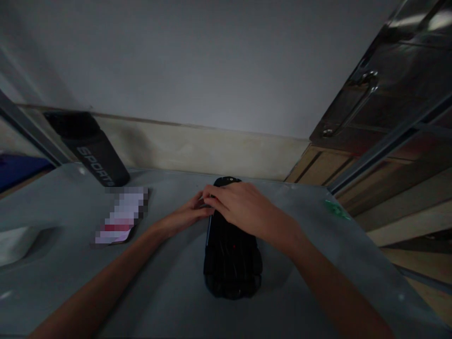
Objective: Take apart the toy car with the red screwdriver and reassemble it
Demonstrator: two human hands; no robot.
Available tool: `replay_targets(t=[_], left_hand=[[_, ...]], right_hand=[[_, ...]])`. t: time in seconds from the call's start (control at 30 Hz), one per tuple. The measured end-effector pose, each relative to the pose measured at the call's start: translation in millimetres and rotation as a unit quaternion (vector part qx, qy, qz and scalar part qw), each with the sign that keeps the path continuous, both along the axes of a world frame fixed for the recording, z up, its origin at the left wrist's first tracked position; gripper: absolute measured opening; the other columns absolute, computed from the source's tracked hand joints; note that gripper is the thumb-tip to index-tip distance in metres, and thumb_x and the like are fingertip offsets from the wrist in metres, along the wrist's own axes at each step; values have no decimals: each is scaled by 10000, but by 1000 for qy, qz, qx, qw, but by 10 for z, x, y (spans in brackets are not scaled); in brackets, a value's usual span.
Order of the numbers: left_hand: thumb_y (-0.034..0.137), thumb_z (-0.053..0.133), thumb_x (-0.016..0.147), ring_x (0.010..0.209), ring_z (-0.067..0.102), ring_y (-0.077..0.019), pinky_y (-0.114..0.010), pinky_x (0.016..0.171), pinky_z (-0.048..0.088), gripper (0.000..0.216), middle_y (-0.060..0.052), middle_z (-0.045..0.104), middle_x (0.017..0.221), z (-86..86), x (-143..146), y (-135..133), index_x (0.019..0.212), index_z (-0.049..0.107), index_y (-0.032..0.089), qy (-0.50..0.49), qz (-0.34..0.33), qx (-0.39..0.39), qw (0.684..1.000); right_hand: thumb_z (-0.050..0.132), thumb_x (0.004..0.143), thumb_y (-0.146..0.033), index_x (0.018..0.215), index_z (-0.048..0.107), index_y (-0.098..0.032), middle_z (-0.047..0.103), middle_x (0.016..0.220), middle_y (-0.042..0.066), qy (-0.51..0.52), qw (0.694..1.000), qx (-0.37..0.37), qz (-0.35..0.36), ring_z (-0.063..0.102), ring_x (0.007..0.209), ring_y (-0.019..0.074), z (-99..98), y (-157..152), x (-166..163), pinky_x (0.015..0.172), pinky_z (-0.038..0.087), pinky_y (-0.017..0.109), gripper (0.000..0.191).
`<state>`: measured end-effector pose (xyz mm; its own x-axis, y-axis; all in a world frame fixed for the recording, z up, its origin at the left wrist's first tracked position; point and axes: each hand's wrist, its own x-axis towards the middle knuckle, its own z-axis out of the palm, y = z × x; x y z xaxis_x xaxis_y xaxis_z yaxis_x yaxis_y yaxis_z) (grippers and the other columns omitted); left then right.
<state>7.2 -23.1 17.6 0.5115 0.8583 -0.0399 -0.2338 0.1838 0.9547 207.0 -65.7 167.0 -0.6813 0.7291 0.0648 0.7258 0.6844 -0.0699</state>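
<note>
A black toy car [231, 256] lies lengthwise in the middle of a grey table [169, 292]. My right hand [243, 207] rests over the car's far end, fingers curled down on its left side. At that same far left corner, my left hand [187, 216] has its fingertips pressed against the car, partly hidden under my right fingers. Both hands grip the car.
A dark bottle [93, 150] marked SPORT leans at the table's back left. A blurred-out flat card or booklet [122, 216] lies left of my hands. A small green scrap [335, 209] sits near the right edge. A metal door with a handle [356, 101] is at right.
</note>
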Motion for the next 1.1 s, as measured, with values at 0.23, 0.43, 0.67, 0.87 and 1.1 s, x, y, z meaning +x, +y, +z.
replay_targets(t=[0.23, 0.43, 0.67, 0.87, 1.1], left_hand=[[269, 944, 755, 1302, 680, -287, -437, 1155, 492, 538, -79, 754, 1297, -1, -8, 12, 1209, 658, 223, 17, 5, -8, 1000], [261, 929, 803, 1283, 711, -293, -423, 1110, 531, 645, -103, 753, 1360, -37, -45, 55, 1374, 632, 221, 19, 9, -25, 999], [284, 920, 798, 1488, 613, -338, -514, 1268, 448, 716, -130, 644, 1618, -25, -30, 128, 1463, 658, 252, 64, 12, 3, 998], [430, 721, 963, 1464, 650, -332, -501, 1246, 504, 559, -143, 694, 1573, -74, 10, 219, 1476, 678, 213, 139, 31, 129, 981], [245, 598, 950, 1137, 746, -269, -481, 1034, 617, 516, -177, 723, 1407, -144, -138, 367, 1462, 619, 184, 304, 159, 306, 888]], right_hand=[[565, 1117, -193, 1237, 699, -175, 807, 1054, 93, 39, 999, 17, 10, 730, 911, 233, -76, -32, -4, 757, 437, 339, 180], [642, 1126, -343, 1096, 743, -219, 761, 866, 34, 141, 986, -1, -84, 683, 783, 203, -196, -33, -31, 733, 410, 312, 163], [323, 1103, -770, 674, 441, -262, 474, 589, -16, 440, 867, -3, -233, 478, 578, 172, -693, 248, 968, 589, 381, 303, 675], [436, 1136, -429, 666, 512, -247, 608, 633, 34, 180, 936, -42, -298, 612, 674, 206, -1229, 454, 1133, 652, 387, 310, 509], [525, 1098, -231, 1222, 701, -205, 789, 958, 103, 146, 937, 13, -317, 708, 846, 239, -1522, 399, 859, 726, 408, 309, 216]])
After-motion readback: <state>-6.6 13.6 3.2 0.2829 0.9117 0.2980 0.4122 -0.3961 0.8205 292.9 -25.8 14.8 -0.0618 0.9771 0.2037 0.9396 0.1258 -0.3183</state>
